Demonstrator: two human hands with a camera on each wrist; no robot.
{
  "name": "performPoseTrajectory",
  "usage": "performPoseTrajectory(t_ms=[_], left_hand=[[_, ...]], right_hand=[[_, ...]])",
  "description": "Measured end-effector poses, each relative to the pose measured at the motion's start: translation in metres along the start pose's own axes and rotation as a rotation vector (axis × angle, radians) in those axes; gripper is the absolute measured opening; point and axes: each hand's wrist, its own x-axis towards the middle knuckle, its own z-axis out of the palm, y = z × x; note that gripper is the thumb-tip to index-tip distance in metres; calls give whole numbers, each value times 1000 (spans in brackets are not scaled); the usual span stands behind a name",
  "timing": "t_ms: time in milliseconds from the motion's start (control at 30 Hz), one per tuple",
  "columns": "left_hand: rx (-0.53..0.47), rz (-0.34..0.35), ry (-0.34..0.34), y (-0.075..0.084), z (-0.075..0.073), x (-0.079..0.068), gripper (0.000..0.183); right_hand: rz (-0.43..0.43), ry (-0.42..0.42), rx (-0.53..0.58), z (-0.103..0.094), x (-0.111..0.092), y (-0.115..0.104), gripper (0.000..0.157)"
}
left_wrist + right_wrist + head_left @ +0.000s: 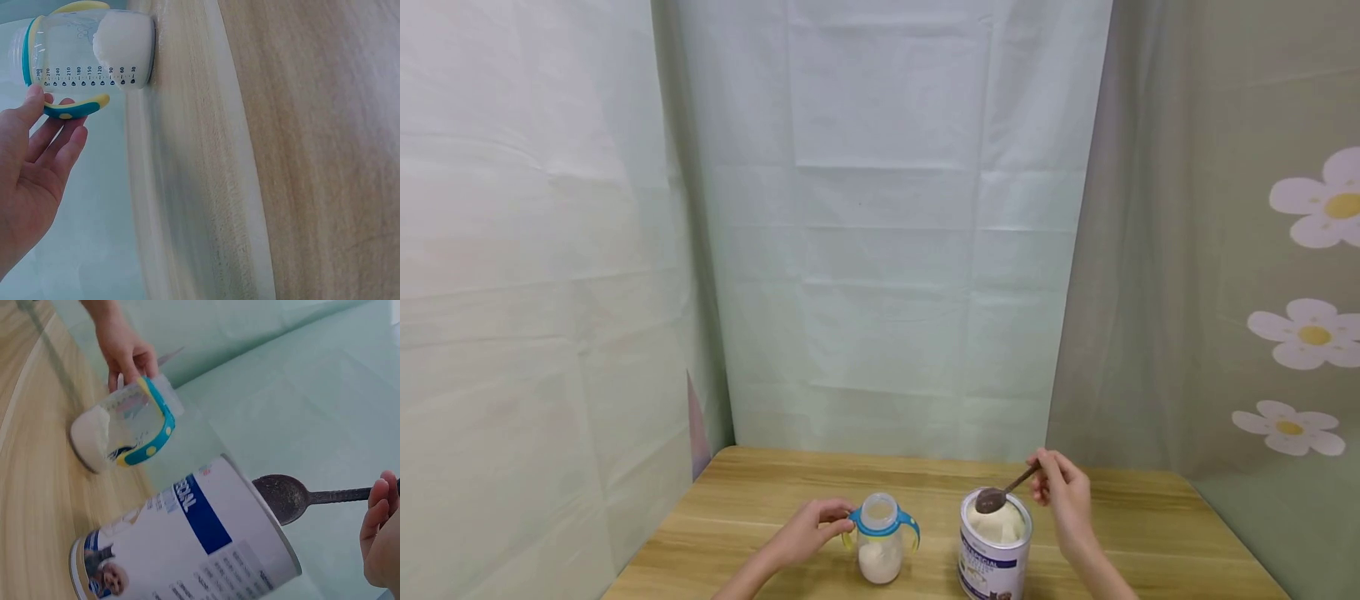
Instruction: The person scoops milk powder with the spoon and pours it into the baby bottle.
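A clear baby bottle (880,550) with a blue and yellow two-handled collar stands uncapped on the table, white powder (125,42) in its lower part. My left hand (811,529) pinches one of its handles (74,111) between thumb and fingers. To the right stands an open milk powder tin (992,562), heaped with pale powder (997,523). My right hand (1063,496) grips a dark spoon (991,500) by the end of its handle. The spoon's bowl is at the tin's mouth, its underside showing in the right wrist view.
The wood-grain table (760,483) bears the bottle and tin side by side near its front. Pale cloth hangs (887,292) behind and on the left, and a flower-printed cloth (1187,250) hangs on the right.
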Motion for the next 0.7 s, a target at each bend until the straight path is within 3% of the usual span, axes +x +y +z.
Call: performPoseTrajectory(t_ms=[333, 700], left_hand=[[-8, -3, 0, 2, 0, -1, 22], [-44, -1, -6, 0, 0, -2, 23]], right_hand=[[-196, 0, -175, -4, -1, 5, 26], [-159, -70, -308, -7, -2, 4, 26]])
